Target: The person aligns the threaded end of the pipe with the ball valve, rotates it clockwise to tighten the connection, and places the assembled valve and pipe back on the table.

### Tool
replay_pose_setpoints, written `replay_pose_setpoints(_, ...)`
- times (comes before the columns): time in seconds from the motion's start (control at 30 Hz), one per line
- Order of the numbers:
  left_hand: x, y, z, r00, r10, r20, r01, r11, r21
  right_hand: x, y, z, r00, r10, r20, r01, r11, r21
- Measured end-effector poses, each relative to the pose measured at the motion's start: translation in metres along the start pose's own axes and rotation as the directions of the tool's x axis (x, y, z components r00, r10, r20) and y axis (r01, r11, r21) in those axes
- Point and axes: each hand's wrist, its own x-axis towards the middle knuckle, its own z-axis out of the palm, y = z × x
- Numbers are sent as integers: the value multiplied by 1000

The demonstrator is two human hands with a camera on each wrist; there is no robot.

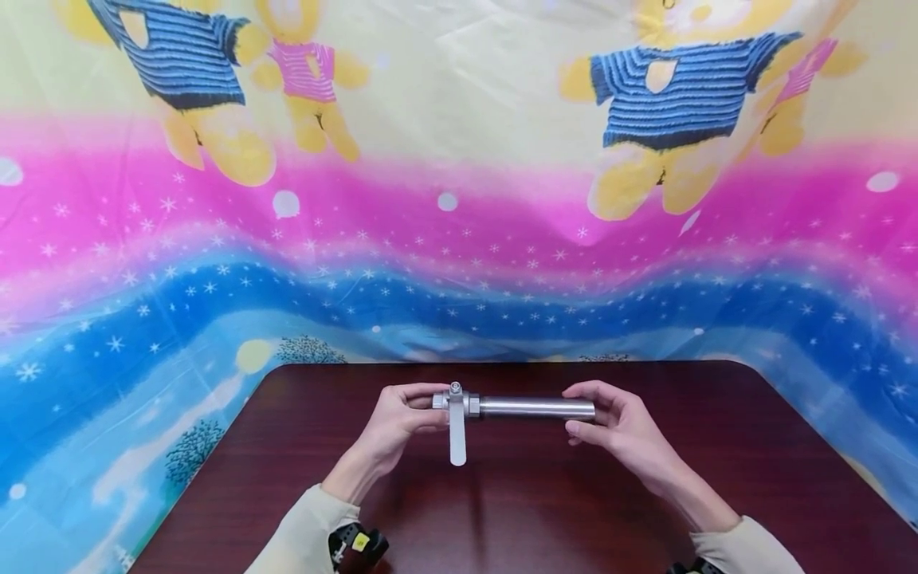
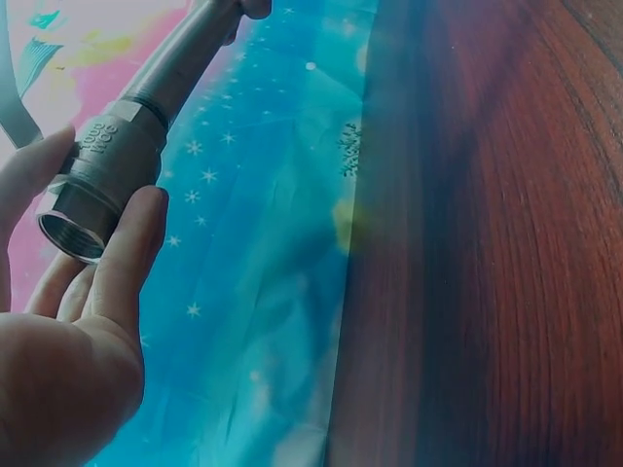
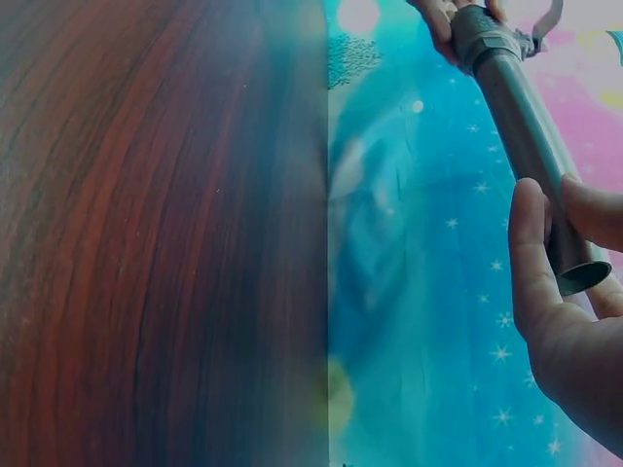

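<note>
My left hand (image 1: 394, 426) grips a metal ball valve (image 1: 459, 404) between thumb and fingers. The valve's flat lever handle (image 1: 457, 442) points toward me. In the left wrist view, the threaded open end of the valve body (image 2: 102, 170) faces my palm, and raised lettering marks its side. A straight steel pipe (image 1: 534, 407) extends from the valve's other end. Around the pipe's free end curl the thumb and fingers of my right hand (image 1: 631, 430). Its hollow mouth shows in the right wrist view, close to that palm. Valve and pipe are held level above the table.
Below the hands lies a dark red-brown wooden table (image 1: 323, 478) with rounded far corners. A colourful cloth (image 1: 445, 239) with printed bears and snowflakes hangs behind and beside it. On my left wrist is a black strapped device (image 1: 356, 546).
</note>
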Motion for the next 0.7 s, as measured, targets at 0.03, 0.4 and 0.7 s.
replay_pose_setpoints(0.03,0,0,-1,1000,0,1,0,1000,-1,0,0,0,1000,3,-1,-3,1000,4)
replay_pose_setpoints(0.4,-3,2,-2,1000,17,-2,-17,1000,-13,4,2,-2,1000,-3,28,2,999,41)
replay_pose_setpoints(0.7,-3,2,-3,1000,7,-21,-8,999,-34,5,-4,-1,999,47,-15,-48,998,-38)
